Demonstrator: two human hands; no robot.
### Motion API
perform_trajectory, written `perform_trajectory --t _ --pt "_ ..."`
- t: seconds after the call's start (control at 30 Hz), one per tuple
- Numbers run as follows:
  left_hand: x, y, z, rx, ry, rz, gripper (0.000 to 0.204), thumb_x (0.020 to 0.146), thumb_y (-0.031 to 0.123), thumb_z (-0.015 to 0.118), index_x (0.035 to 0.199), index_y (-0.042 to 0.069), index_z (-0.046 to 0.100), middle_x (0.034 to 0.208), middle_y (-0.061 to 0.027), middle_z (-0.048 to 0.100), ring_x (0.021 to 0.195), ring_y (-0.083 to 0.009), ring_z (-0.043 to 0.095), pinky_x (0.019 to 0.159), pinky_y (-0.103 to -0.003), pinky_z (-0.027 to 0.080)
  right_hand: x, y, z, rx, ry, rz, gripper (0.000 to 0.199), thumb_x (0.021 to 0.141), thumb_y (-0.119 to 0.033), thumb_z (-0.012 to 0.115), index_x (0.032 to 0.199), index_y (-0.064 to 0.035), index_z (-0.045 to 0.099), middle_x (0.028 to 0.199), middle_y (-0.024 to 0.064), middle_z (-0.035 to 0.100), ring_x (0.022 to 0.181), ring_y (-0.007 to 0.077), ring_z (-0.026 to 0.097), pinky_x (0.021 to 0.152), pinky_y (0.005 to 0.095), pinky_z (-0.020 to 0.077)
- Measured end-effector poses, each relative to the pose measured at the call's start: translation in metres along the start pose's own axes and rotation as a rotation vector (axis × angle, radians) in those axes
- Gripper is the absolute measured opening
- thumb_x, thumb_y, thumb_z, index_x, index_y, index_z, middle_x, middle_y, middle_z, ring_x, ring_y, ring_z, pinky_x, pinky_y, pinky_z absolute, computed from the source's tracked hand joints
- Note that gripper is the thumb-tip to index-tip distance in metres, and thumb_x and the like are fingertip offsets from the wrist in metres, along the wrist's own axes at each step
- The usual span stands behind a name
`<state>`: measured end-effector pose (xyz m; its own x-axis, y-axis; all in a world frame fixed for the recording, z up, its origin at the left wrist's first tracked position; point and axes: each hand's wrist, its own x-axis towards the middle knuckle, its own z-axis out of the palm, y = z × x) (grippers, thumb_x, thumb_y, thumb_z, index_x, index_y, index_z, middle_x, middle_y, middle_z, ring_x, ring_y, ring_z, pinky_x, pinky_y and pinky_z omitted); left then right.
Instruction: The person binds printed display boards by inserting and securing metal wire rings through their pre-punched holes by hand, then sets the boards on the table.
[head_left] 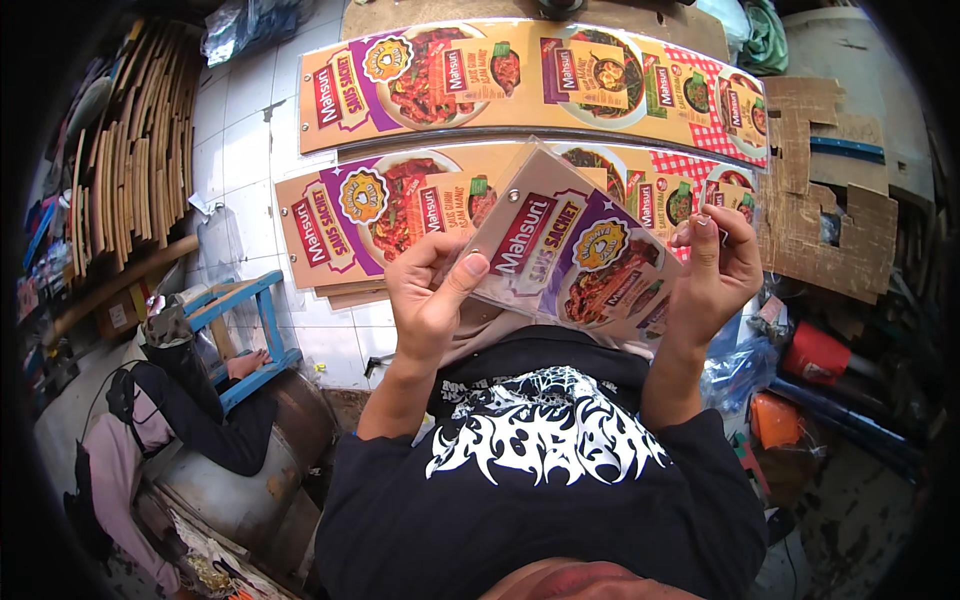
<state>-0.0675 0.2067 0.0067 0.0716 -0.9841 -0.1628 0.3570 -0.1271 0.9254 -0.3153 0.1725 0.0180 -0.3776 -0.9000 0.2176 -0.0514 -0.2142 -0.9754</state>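
Observation:
My left hand [430, 295] is closed on the left end of a long printed display strip [600, 255], thumb on its face. The strip slants down to the right over the others. It is tan and purple with food pictures, and small metal rivets [515, 196] sit at its left end. On the right, my right hand [715, 265] is raised beside the strip, with thumb and fingertips pinched together. Something small and shiny shows at those fingertips, too small to name. Behind lie a near stack of matching strips [330, 225] and a far stack [345, 95].
Cardboard pieces [835, 235] lie at the right, with a red container [815, 352] and blue plastic film [740, 375] below. Upright cardboard sheets [140, 130] stand at the far left. Another person's dark-trousered leg [200, 400] rests near a blue stool [265, 305]. White tiles [235, 150] lie beside the strips.

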Motion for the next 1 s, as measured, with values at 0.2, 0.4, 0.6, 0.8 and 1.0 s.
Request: perform_trajectory --t 0.2,0.4,0.6,0.8,1.0 --pt "-0.015 0.007 -0.048 -0.235 0.194 0.091 0.012 0.087 0.005 0.065 0.093 -0.003 0.059 0.083 -0.0082 0.066 0.073 -0.0099 0.06 0.072 -0.021 0.046 0.001 -0.033 -0.014 0.124 0.173 -0.378 0.01 0.09 0.0 0.059 0.099 0.0028 0.057 0.084 0.0111 0.054 0.061 0.0141 0.052 0.052 0.0249 0.0463" --pt "-0.019 0.021 -0.091 -0.277 0.382 0.144 0.015 0.089 0.007 0.063 0.101 0.0 0.058 0.099 -0.0137 0.067 0.092 -0.021 0.066 0.084 -0.035 0.054 0.014 -0.05 -0.034 0.103 0.371 -0.486 0.007 0.092 -0.008 0.06 0.093 -0.0023 0.056 0.071 0.0081 0.054 0.058 0.0131 0.045 0.051 0.0228 0.0369" --pt "-0.013 0.014 -0.116 -0.17 0.473 0.142 0.018 0.092 0.01 0.061 0.105 -0.002 0.058 0.103 -0.0148 0.066 0.089 -0.019 0.066 0.081 -0.03 0.055 0.018 -0.033 -0.036 0.165 0.419 -0.38 0.008 0.092 -0.005 0.059 0.098 -0.0002 0.059 0.075 0.0097 0.059 0.06 0.015 0.049 0.054 0.0249 0.0392" --pt "-0.012 0.044 -0.092 0.794 0.647 0.212 0.032 0.088 0.009 0.067 0.115 -0.006 0.058 0.1 -0.012 0.062 0.078 -0.0119 0.06 0.07 -0.025 0.051 0.018 -0.032 -0.036 0.138 0.401 -0.379 0.007 0.092 -0.004 0.059 0.099 -0.0005 0.059 0.074 0.0094 0.059 0.06 0.015 0.049 0.054 0.0254 0.0402" --pt "-0.034 0.048 -0.081 0.864 0.516 0.788 0.042 0.087 0.018 0.069 0.121 -0.001 0.054 0.112 -0.0162 0.052 0.091 -0.0216 0.055 0.073 -0.032 0.053 0.018 -0.031 -0.034 0.154 0.433 -0.375 0.007 0.092 -0.003 0.059 0.098 -0.0001 0.059 0.074 0.0091 0.059 0.059 0.0149 0.049 0.055 0.0257 0.0406"
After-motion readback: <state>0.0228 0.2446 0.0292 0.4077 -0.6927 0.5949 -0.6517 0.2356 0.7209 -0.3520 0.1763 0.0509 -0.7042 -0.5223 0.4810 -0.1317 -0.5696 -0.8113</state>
